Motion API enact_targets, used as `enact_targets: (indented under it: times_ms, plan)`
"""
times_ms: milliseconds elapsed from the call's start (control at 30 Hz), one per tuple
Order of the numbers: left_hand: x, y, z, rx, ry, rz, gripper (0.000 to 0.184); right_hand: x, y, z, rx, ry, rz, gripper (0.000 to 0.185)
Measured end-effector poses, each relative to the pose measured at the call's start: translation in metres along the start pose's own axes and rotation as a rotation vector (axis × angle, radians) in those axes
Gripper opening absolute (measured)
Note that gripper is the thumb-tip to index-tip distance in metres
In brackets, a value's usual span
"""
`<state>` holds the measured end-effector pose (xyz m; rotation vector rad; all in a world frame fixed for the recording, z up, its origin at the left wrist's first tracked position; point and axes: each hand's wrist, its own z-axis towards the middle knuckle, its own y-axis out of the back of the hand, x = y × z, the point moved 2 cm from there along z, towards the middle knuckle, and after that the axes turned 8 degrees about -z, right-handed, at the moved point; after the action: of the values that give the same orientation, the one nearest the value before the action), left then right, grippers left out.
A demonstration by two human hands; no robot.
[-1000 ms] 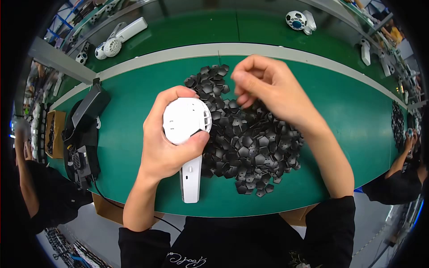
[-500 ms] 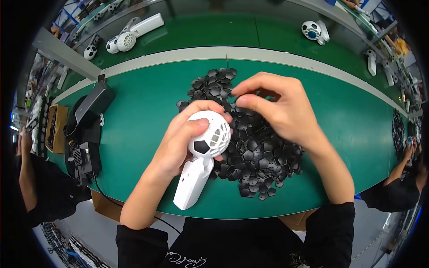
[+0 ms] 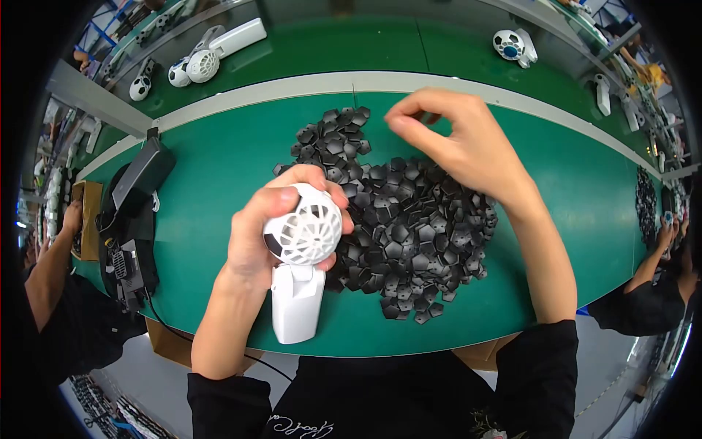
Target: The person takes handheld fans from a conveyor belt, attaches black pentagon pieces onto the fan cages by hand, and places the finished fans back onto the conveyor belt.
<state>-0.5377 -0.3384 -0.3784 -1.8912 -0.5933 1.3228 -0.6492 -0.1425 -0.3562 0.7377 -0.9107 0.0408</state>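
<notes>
My left hand (image 3: 251,228) is wrapped round the ball-shaped head of a white handheld fan (image 3: 313,233). The head has an open slatted grille facing up and a black pentagon patch at its left side. Its white handle points down toward the table's near edge. To the right of the fan lies a wide pile of black pentagon pieces (image 3: 409,234). Above the pile's upper right, my right hand (image 3: 472,143) is raised with thumb and forefinger pinched together. Whatever may be between those fingertips is too small or hidden to make out.
On the green table (image 3: 205,219), a black power adapter (image 3: 144,172) and another device sit at the left. Beyond a pale rail, white fans (image 3: 202,66) rest on a green belt (image 3: 351,47), with another fan (image 3: 510,45) further right. Co-workers' arms (image 3: 51,263) show at both sides.
My left hand has shifted left and turned the fan, so its grille faces up more and its handle stands straighter. My right hand has risen slightly away from the pile, fingertips still pinched.
</notes>
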Motion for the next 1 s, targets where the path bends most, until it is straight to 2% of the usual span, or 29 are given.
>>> enact_targets:
  times_ms: [67, 133, 200, 267, 333, 400, 500, 633, 733, 900, 1000]
  plan:
    - [0.004, 0.002, 0.005, -0.002, -0.054, -0.066, 0.037, -0.024, -0.006, -0.002, 0.202, -0.220, -0.226, 0.017]
    - [0.006, 0.003, 0.008, -0.012, -0.151, -0.205, 0.036, -0.028, -0.013, -0.006, 0.223, -0.136, -0.309, 0.017]
    - [0.007, 0.001, 0.009, -0.048, -0.171, -0.132, 0.036, -0.027, -0.019, -0.011, 0.265, 0.017, -0.467, 0.016]
    - [0.007, 0.000, 0.010, -0.119, -0.207, 0.015, 0.036, -0.029, -0.024, -0.012, 0.281, 0.044, -0.522, 0.016]
    - [0.004, 0.001, 0.010, -0.097, -0.186, 0.017, 0.036, -0.029, -0.028, -0.009, 0.310, 0.097, -0.648, 0.016]
    - [0.001, 0.003, 0.008, -0.050, -0.133, 0.014, 0.036, -0.026, -0.035, -0.008, 0.288, 0.077, -0.696, 0.015]
    - [0.001, 0.007, 0.010, -0.034, -0.162, 0.027, 0.036, -0.031, -0.041, -0.008, 0.235, 0.041, -0.785, 0.015]
    - [0.001, 0.010, 0.013, -0.038, -0.173, 0.040, 0.037, -0.041, -0.037, -0.003, 0.059, 0.026, -0.578, 0.016]
    - [0.000, 0.011, 0.014, -0.046, -0.203, 0.071, 0.038, -0.027, -0.027, 0.003, 0.046, -0.316, 0.300, 0.017]
    - [-0.002, 0.007, 0.012, -0.045, -0.250, 0.176, 0.040, 0.015, -0.048, -0.009, 0.049, -0.344, 0.617, 0.017]
    - [-0.002, 0.004, 0.011, -0.053, -0.273, 0.205, 0.041, 0.023, -0.056, -0.012, -0.110, -0.010, 0.440, 0.016]
